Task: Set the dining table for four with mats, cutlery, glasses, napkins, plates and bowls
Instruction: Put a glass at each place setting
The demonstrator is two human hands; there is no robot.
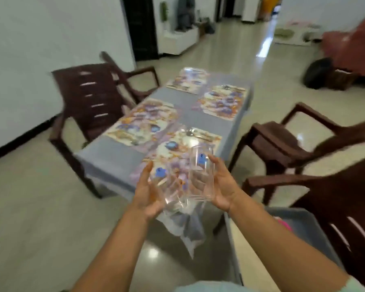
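- The left hand (149,193) cupped a clear drinking glass with a blue sticker (164,182), fingers curved round its left side.
- The right hand (220,186) wrapped a second clear, blue-stickered glass (200,173), which stood more upright; both grips were clamped.
- Both glasses hung between the hands, above the near floral place mat (177,148) on the grey-clothed desk (114,157).
- Three more floral mats (221,102) lay farther along; brown plastic chairs (93,98) flanked it.

We see white walls (40,39) and a glossy pale tiled floor (30,207) catching light. Dark brown plastic chairs (89,98) stand left and right, and a dark doorway (141,26) lies far.
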